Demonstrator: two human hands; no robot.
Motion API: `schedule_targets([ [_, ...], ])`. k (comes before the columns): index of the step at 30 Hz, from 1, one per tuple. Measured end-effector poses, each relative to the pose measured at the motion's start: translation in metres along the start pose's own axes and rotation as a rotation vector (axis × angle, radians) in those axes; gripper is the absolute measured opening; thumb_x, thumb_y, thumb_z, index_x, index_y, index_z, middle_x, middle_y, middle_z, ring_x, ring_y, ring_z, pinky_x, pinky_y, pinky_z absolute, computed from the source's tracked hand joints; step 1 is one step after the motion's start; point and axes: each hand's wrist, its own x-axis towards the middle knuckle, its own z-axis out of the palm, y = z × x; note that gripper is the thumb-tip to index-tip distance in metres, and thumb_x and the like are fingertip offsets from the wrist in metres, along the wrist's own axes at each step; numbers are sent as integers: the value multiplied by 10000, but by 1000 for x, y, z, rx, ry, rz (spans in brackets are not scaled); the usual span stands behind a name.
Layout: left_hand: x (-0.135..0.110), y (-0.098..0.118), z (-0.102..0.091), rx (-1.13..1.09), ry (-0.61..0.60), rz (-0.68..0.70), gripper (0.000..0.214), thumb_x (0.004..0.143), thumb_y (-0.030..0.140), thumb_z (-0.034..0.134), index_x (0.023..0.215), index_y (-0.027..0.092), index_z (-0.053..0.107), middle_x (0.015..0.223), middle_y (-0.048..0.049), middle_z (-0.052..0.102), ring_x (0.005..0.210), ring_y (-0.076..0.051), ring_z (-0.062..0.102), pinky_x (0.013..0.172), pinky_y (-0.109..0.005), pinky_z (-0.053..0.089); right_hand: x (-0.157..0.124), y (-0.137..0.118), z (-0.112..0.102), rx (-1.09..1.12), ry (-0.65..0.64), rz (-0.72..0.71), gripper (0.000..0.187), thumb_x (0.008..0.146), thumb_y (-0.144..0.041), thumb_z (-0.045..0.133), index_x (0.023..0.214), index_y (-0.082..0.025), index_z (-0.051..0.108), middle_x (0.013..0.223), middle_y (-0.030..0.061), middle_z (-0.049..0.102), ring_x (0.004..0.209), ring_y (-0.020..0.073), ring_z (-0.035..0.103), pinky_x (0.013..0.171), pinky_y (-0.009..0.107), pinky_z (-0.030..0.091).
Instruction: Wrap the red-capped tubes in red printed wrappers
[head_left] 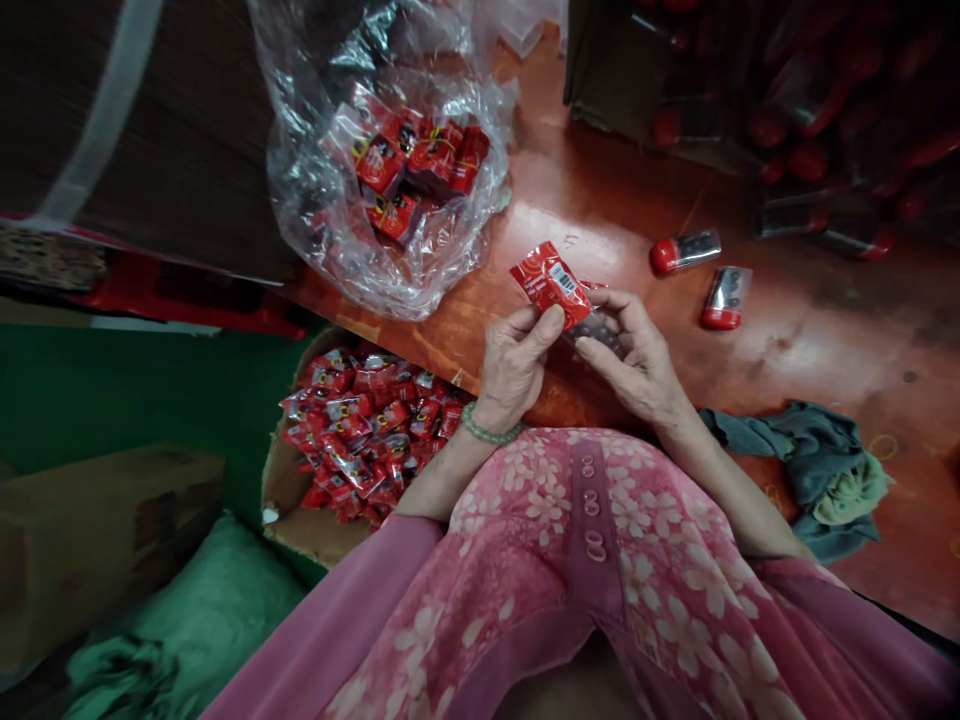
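Small red crinkly plastic packet (550,282), probably light, limp, slippery, best taken by an edge: pinched in left hand (517,362), right hand (637,365) curled alongside, grip unclear, above counter's (787,330) near edge.

Red sachet (551,282) in left hand (514,365): glossy printed plastic film, crinkled. Tube (600,328) in right hand (637,365): clear smooth plastic, same as red-capped tubes (684,252). Bag (322,200): thin clear plastic, wrinkled, shiny. Tabletop (810,340): red-brown lacquered wood, glossy, scuffed. Box (315,535): matt cardboard. Rag (817,460): soft matt cloth. Bracelet (487,433): polished green beads.
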Motion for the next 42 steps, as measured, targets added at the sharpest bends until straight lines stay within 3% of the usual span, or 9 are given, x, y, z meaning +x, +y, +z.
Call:
schedule_targets([
  [2,3,-1,-2,-22,9,-10,408,631,547,917,796,198,785,815,-18,774,863,-198,734,837,-327,579,-2,3,-1,1,-9,31,475,958,-515,639,1335,-267,492,1260,59,654,985,171,688,860,325,616],
  [5,6,-4,-1,-41,5,-41,443,628,556,916,822,186,768,795,-16,753,733,-163,694,685,-295,553,-2,12,-1,60,0,62,480,961,-497,649,1344,-268,472,1084,19,694,813,123,693,760,266,621],
  [10,6,-10,7,-42,-37,-138,480,624,592,902,706,166,696,578,44,591,480,-55,454,490,-227,412,5,20,5,157,79,81,539,907,-517,718,1298,-292,424,981,-20,719,699,113,697,635,236,611],
  [13,6,-9,7,-53,-37,-153,491,592,567,927,660,153,671,573,51,579,507,-42,470,508,-201,404,11,17,8,153,114,49,540,878,-537,743,1258,-297,444,986,-25,722,698,114,690,671,259,626],
  [20,9,-2,-3,-99,10,-143,487,596,601,915,709,179,698,647,19,665,522,-85,526,536,-257,453,16,14,7,188,33,96,543,814,-513,813,1202,-261,528,836,-46,705,647,124,699,639,259,614],
  [25,9,-7,-5,-106,-14,-180,438,602,556,929,749,178,764,766,-28,750,739,-162,680,751,-301,545,15,19,5,55,182,21,487,738,-546,861,1057,-248,645,909,-19,705,695,136,665,684,307,601],
  [29,8,-9,-7,-107,-44,-214,434,614,546,926,792,176,787,823,-51,775,845,-208,721,825,-329,551,16,27,2,-128,282,-143,465,727,-618,846,971,-249,703,861,-8,663,714,150,600,676,322,542],
  [32,5,-7,-11,-116,-41,-213,417,615,520,933,797,170,797,821,-51,780,813,-188,718,834,-318,548,17,31,2,-201,281,-236,447,744,-637,826,943,-251,719,834,1,638,735,166,583,658,326,503],
  [42,-9,0,-27,-125,66,-187,399,573,447,966,780,149,800,785,-23,776,696,-98,667,751,-221,522,19,38,21,-291,183,-311,440,799,-642,778,947,-237,686,717,-22,612,633,153,546,605,318,472],
])
